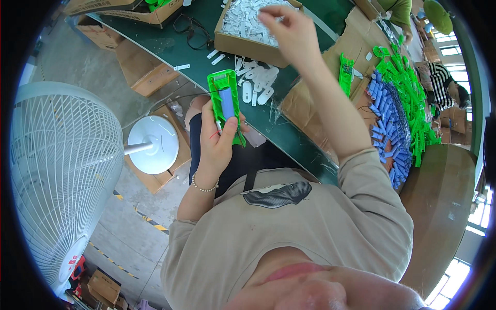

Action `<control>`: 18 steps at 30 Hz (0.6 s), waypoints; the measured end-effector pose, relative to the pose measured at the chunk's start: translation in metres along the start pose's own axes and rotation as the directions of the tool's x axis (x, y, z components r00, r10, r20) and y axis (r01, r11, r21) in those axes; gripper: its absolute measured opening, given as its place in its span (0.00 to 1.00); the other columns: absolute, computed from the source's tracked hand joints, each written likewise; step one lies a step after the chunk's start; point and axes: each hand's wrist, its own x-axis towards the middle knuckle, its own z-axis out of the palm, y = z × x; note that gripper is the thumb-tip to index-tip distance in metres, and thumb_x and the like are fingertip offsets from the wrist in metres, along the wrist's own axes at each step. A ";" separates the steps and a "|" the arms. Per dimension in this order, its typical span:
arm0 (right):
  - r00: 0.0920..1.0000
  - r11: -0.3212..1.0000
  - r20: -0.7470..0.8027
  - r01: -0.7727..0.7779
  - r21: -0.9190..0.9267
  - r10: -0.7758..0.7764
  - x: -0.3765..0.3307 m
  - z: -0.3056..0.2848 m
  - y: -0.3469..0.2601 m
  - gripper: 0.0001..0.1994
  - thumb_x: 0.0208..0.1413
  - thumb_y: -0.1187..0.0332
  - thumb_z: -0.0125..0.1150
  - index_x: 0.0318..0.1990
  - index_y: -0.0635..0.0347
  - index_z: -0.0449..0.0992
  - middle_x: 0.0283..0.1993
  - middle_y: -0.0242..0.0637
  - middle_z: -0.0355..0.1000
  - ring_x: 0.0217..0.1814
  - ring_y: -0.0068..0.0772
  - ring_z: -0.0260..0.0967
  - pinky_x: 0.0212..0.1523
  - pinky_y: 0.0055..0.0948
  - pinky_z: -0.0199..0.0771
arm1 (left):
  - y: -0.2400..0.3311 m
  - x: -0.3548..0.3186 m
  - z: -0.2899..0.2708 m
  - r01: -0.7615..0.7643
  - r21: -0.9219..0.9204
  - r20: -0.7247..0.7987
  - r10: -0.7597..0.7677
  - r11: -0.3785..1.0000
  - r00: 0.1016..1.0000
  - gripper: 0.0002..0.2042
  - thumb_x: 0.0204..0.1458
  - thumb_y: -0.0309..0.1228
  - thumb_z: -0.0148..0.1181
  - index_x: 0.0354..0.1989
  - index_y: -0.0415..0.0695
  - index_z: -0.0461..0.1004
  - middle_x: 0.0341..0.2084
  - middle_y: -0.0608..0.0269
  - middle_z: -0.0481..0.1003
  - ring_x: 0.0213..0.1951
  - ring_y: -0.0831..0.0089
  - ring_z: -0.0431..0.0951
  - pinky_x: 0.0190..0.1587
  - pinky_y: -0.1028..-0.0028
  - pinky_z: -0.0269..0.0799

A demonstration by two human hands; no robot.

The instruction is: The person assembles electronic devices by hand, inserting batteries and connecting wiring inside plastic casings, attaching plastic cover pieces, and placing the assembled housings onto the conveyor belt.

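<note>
Holding, L hand (219, 138): thumb & fingers wrapped round the lower part of the green case (216, 83); open side up, blue cell (227, 106) lying in it; case shows by the table (173, 56) edge, above the lap; a firm but light grip prob. best, b/c squeezing could flex the walls
R hand (290, 32): up over the box (249, 47) of white pcs (248, 19); fingers bent, tips near the thumb; can't tell if it's got a pc or how wide the gap is; one pc at a time, lightly pinched, seems wise
Red wire (214, 135): thin, right nr L thumb; worth watching, a careless thumb could snag it
Loose pcs (261, 77): spread on the table beside the case; prob. an easier pick than the heap, w/ less tangle
Cell: level case advised; tipping might roll it out
</note>
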 end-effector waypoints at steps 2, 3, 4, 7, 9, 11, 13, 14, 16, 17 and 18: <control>0.982 0.946 0.132 0.167 -0.278 -0.135 0.047 -0.004 0.030 0.08 0.48 0.71 0.57 0.35 0.54 0.81 0.40 0.47 0.70 0.42 0.45 0.69 0.44 0.41 0.67 | 0.001 0.000 0.000 0.017 -0.021 -0.008 -0.017 1.000 1.000 0.17 0.59 0.28 0.47 0.55 0.38 0.54 0.35 0.57 0.71 0.32 0.74 0.75 0.37 0.75 0.72; 0.982 0.945 0.131 0.169 -0.278 -0.137 0.064 -0.002 0.046 0.08 0.48 0.71 0.57 0.35 0.54 0.81 0.40 0.47 0.70 0.42 0.45 0.69 0.44 0.41 0.67 | 0.000 0.001 -0.001 0.050 -0.049 0.009 -0.050 0.998 0.999 0.17 0.60 0.28 0.46 0.55 0.38 0.55 0.35 0.57 0.71 0.32 0.73 0.75 0.37 0.75 0.72; 0.914 0.846 0.317 0.369 -0.384 -0.255 0.078 0.003 0.064 0.07 0.47 0.71 0.58 0.34 0.55 0.80 0.37 0.45 0.69 0.40 0.45 0.68 0.41 0.41 0.67 | 0.001 0.002 -0.002 0.084 -0.076 0.026 -0.082 0.994 0.996 0.16 0.60 0.29 0.46 0.54 0.39 0.55 0.34 0.56 0.71 0.32 0.73 0.76 0.37 0.75 0.73; 0.714 0.639 0.535 0.677 -0.364 -0.452 0.092 0.004 0.068 0.05 0.43 0.70 0.60 0.29 0.56 0.79 0.33 0.43 0.67 0.37 0.46 0.67 0.37 0.40 0.68 | 0.000 0.001 -0.002 0.094 -0.140 0.001 -0.095 0.986 0.995 0.16 0.60 0.30 0.46 0.54 0.39 0.55 0.34 0.57 0.71 0.31 0.72 0.76 0.36 0.75 0.72; 0.558 0.553 0.628 0.800 -0.234 -0.542 0.107 0.003 0.075 0.05 0.44 0.69 0.61 0.29 0.55 0.78 0.34 0.43 0.67 0.38 0.46 0.67 0.38 0.40 0.67 | 0.001 0.002 -0.002 0.097 -0.134 0.004 -0.097 0.986 0.995 0.16 0.60 0.30 0.46 0.54 0.39 0.55 0.34 0.57 0.71 0.31 0.73 0.76 0.36 0.75 0.72; 0.529 0.522 0.635 0.823 -0.223 -0.563 0.109 -0.001 0.077 0.05 0.44 0.69 0.60 0.29 0.56 0.78 0.35 0.44 0.67 0.38 0.46 0.67 0.38 0.40 0.68 | 0.000 0.001 -0.002 0.101 -0.125 0.002 -0.102 0.987 0.995 0.16 0.60 0.30 0.46 0.54 0.39 0.55 0.34 0.57 0.71 0.31 0.73 0.76 0.35 0.75 0.72; 0.499 0.493 0.639 0.845 -0.208 -0.586 0.108 0.002 0.076 0.05 0.45 0.69 0.60 0.30 0.56 0.78 0.35 0.45 0.68 0.39 0.47 0.67 0.38 0.40 0.68 | -0.004 0.000 -0.002 0.106 -0.123 0.027 -0.103 0.987 0.994 0.16 0.60 0.30 0.46 0.54 0.39 0.55 0.34 0.57 0.71 0.31 0.73 0.76 0.35 0.75 0.72; 0.476 0.462 0.611 0.865 -0.195 -0.633 0.106 0.003 0.077 0.05 0.45 0.69 0.60 0.30 0.56 0.78 0.36 0.45 0.68 0.40 0.47 0.68 0.39 0.39 0.69 | -0.005 0.000 0.000 0.104 -0.121 0.027 -0.102 0.987 0.994 0.16 0.60 0.30 0.46 0.54 0.39 0.55 0.34 0.57 0.71 0.31 0.73 0.76 0.35 0.75 0.72; 0.453 0.430 0.577 0.883 -0.186 -0.679 0.108 0.003 0.078 0.05 0.45 0.69 0.60 0.30 0.56 0.78 0.37 0.45 0.69 0.41 0.47 0.68 0.40 0.38 0.69 | -0.008 0.002 0.002 0.110 -0.070 0.075 -0.105 0.991 0.992 0.15 0.61 0.30 0.44 0.55 0.41 0.55 0.34 0.57 0.72 0.30 0.72 0.76 0.34 0.76 0.73; 0.459 0.437 0.610 0.877 -0.198 -0.645 0.109 0.003 0.077 0.05 0.45 0.69 0.60 0.31 0.56 0.78 0.38 0.45 0.69 0.43 0.46 0.68 0.41 0.38 0.69 | -0.009 0.002 0.004 0.109 -0.067 0.075 -0.104 0.992 0.992 0.15 0.61 0.30 0.44 0.55 0.41 0.55 0.34 0.57 0.72 0.30 0.72 0.76 0.34 0.76 0.73; 0.465 0.443 0.642 0.872 -0.210 -0.610 0.110 0.003 0.077 0.06 0.45 0.69 0.60 0.32 0.56 0.78 0.40 0.45 0.70 0.44 0.46 0.69 0.42 0.38 0.70 | -0.010 0.002 0.007 0.116 -0.071 0.080 -0.110 0.991 0.991 0.15 0.61 0.30 0.45 0.54 0.41 0.56 0.34 0.57 0.72 0.30 0.73 0.76 0.33 0.76 0.73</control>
